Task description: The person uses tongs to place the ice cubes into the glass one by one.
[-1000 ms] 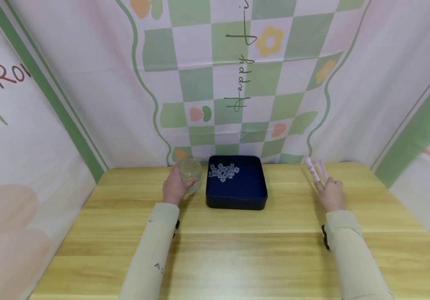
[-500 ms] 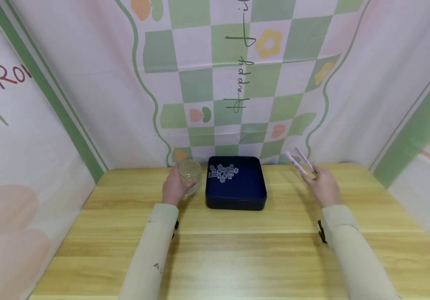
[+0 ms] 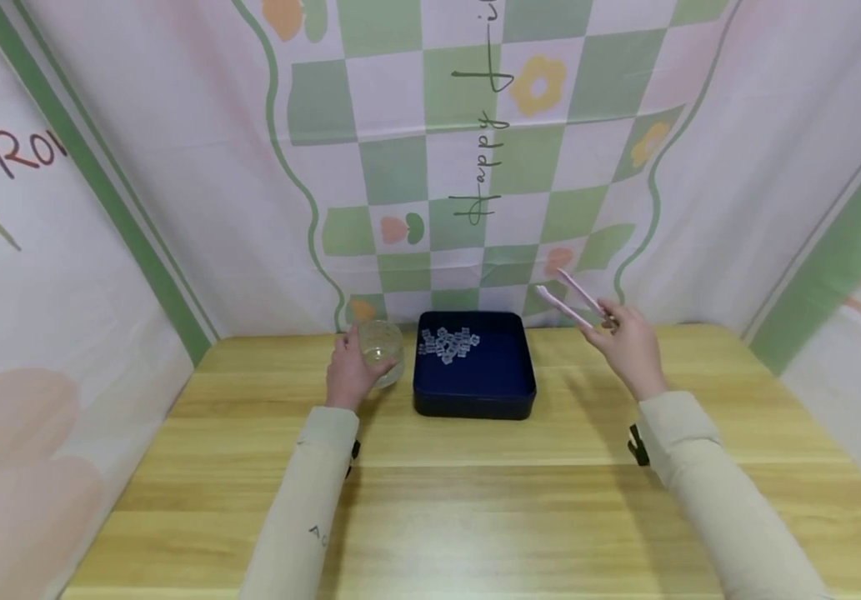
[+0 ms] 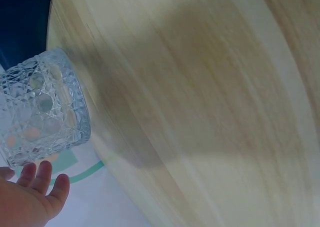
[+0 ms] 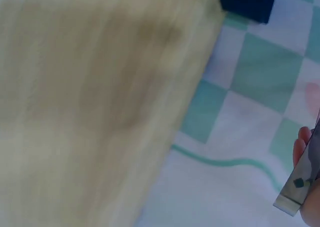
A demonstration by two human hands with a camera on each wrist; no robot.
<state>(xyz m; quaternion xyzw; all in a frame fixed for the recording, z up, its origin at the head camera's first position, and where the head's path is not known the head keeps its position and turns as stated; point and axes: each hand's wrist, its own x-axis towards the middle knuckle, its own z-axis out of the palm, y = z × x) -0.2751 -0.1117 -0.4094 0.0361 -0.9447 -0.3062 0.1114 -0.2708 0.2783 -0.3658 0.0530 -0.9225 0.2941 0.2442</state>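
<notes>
**Tongs (image 3: 563, 308) raised and swung left; glass (image 3: 382, 343) unmoved**

Nearest, 2 pale sleeves (image 3: 708, 479) reach across the wooden surface (image 3: 468, 500), the right one angled further inward than 1 second ago. The left hand (image 3: 352, 372) is where it was, fingers and thumb curved partway round the patterned clear glass, which rests on the surface just left of the dark blue tray (image 3: 473, 407). The right hand (image 3: 631, 350) has come up and left from the surface's far right; its fingers pinch the pink tongs, whose 2 arms stand apart with nothing between the tips. Inside the tray, the small clear cubes (image 3: 448, 344) lie clustered toward the far left, as before. The tong tips, earlier well apart from the tray, now hang near its far right corner, against the checked cloth (image 3: 460, 158) behind.
</notes>
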